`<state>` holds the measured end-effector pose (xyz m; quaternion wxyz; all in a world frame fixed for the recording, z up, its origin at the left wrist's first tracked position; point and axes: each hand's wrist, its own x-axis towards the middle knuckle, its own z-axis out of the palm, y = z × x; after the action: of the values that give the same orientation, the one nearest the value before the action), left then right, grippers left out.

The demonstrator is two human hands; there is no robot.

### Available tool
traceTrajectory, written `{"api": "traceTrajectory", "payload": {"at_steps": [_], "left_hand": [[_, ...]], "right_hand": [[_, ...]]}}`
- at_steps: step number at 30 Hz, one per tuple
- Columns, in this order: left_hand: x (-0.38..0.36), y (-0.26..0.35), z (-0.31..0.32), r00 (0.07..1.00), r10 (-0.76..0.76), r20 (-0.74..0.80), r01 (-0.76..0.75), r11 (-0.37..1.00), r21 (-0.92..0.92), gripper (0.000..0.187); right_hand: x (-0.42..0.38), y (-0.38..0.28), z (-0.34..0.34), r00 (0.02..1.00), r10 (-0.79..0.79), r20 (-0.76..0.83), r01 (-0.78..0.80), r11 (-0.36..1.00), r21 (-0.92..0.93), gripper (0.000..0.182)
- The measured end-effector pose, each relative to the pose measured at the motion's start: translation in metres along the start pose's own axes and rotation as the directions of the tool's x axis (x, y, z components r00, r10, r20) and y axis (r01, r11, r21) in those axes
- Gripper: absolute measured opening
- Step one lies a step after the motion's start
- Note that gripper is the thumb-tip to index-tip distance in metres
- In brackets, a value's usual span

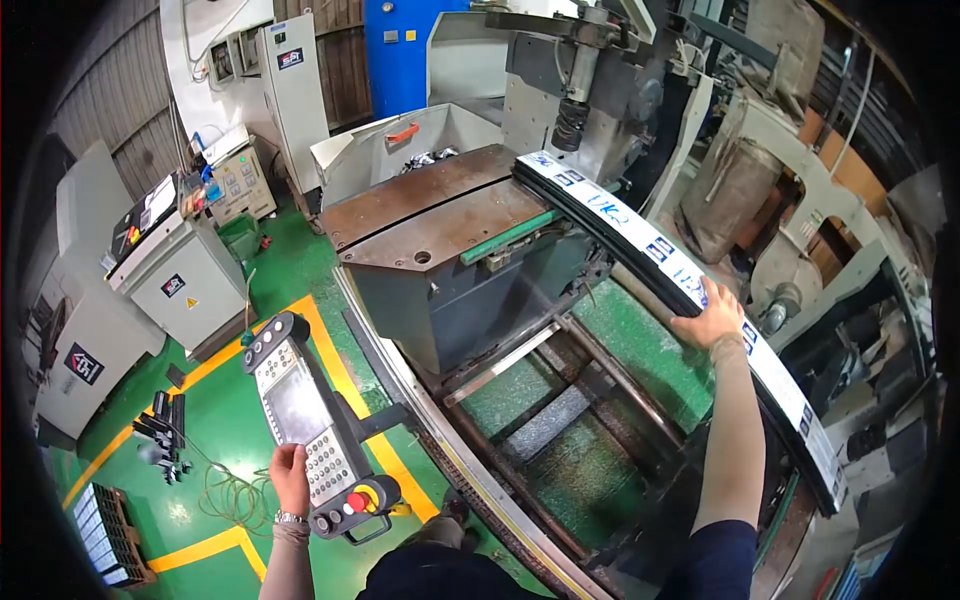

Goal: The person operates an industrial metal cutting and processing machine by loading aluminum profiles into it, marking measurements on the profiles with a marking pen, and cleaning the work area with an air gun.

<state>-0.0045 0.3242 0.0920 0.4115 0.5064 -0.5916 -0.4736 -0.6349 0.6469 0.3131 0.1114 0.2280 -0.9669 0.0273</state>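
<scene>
My left hand (pixel 290 478) is at the left edge of a control panel (pixel 300 405) with a screen, keys and a red stop button; its fingers are curled together near the keys, and what they hold, if anything, is hidden. My right hand (pixel 712 318) lies with spread fingers on a long white-topped bar (pixel 610 210) with blue handwriting and dark labels. The bar runs diagonally from the brown metal machine table (pixel 400 200) to the lower right. A dark spindle tool (pixel 570 124) hangs above the bar's far end.
A curved rail (pixel 440 450) runs between me and the machine, beside a pit with crossbars. Grey cabinets (pixel 185 285) stand at the left. Coiled cable (pixel 232 492) and a pallet stack (pixel 105 535) are on the green floor. A chip bin (pixel 350 155) stands behind the table.
</scene>
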Motion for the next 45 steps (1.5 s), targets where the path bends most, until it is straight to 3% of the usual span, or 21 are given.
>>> {"api": "traceTrajectory", "payload": {"at_steps": [6, 11, 14, 18, 19, 22, 23, 26, 28, 30, 32, 36, 41, 44, 45], "left_hand": [[0.012, -0.038, -0.027, 0.999, -0.016, -0.036, 0.016, 1.000, -0.006, 0.017], [0.024, -0.010, -0.012, 0.998, -0.061, -0.030, 0.059, 0.996, -0.069, 0.017], [0.049, -0.037, -0.024, 0.999, 0.025, -0.048, -0.026, 0.999, -0.031, 0.017], [0.090, -0.077, -0.048, 0.995, 0.041, -0.088, -0.039, 0.999, 0.023, 0.022], [0.103, -0.081, -0.054, 0.998, -0.009, -0.054, 0.008, 1.000, -0.021, 0.028], [0.169, -0.130, -0.072, 0.972, -0.023, -0.235, 0.037, 0.998, 0.054, 0.037], [0.189, -0.132, -0.071, 0.950, -0.091, -0.298, 0.131, 0.985, 0.114, 0.049], [0.249, -0.127, -0.076, 0.853, -0.492, -0.175, 0.493, 0.869, -0.043, 0.072], [0.279, -0.131, -0.066, 0.894, -0.432, 0.115, 0.444, 0.825, -0.349, 0.078], [0.302, -0.137, -0.047, 0.898, -0.352, 0.265, 0.441, 0.718, -0.538, 0.068], [0.306, -0.113, -0.034, 0.875, -0.450, 0.176, 0.470, 0.710, -0.524, 0.059], [0.301, -0.090, -0.034, 0.868, -0.401, 0.294, 0.494, 0.631, -0.598, 0.053], [0.300, -0.083, -0.025, 0.894, -0.394, 0.215, 0.435, 0.643, -0.630, 0.049], [0.300, -0.082, -0.025, 0.886, -0.390, 0.249, 0.455, 0.633, -0.626, 0.050], [0.299, -0.084, -0.024, 0.890, -0.392, 0.233, 0.444, 0.629, -0.638, 0.051]], "right_hand": [[0.000, -0.012, -0.010, 1.000, 0.016, 0.018, -0.016, 1.000, -0.009, 0.092], [0.001, -0.008, -0.003, 1.000, 0.005, -0.030, -0.004, 1.000, 0.027, 0.090], [0.005, -0.006, 0.001, 0.997, -0.005, -0.076, 0.005, 1.000, 0.001, 0.089], [0.006, -0.009, 0.002, 0.998, -0.001, -0.069, 0.005, 0.998, 0.058, 0.089], [0.010, -0.011, 0.005, 0.998, 0.019, -0.054, -0.020, 1.000, -0.003, 0.089], [0.007, -0.013, 0.001, 0.999, -0.011, -0.043, 0.014, 0.997, 0.069, 0.090], [0.011, -0.013, 0.003, 0.999, -0.007, -0.045, 0.007, 1.000, 0.014, 0.091], [0.012, -0.010, 0.010, 0.997, -0.005, -0.082, 0.009, 0.999, 0.044, 0.092], [0.013, -0.013, 0.011, 0.995, -0.031, -0.100, 0.036, 0.998, 0.048, 0.092], [0.013, -0.011, 0.013, 0.992, -0.053, -0.113, 0.056, 0.998, 0.026, 0.091], [0.014, -0.016, 0.010, 0.993, -0.046, -0.109, 0.049, 0.999, 0.023, 0.091], [0.015, -0.020, 0.010, 0.995, -0.021, -0.095, 0.022, 1.000, 0.011, 0.091], [0.022, -0.021, 0.014, 0.991, -0.069, -0.113, 0.073, 0.997, 0.030, 0.092], [0.017, -0.022, 0.015, 0.985, -0.080, -0.152, 0.082, 0.997, 0.006, 0.091], [0.019, -0.022, 0.012, 0.993, -0.065, -0.099, 0.069, 0.997, 0.034, 0.091]]}}
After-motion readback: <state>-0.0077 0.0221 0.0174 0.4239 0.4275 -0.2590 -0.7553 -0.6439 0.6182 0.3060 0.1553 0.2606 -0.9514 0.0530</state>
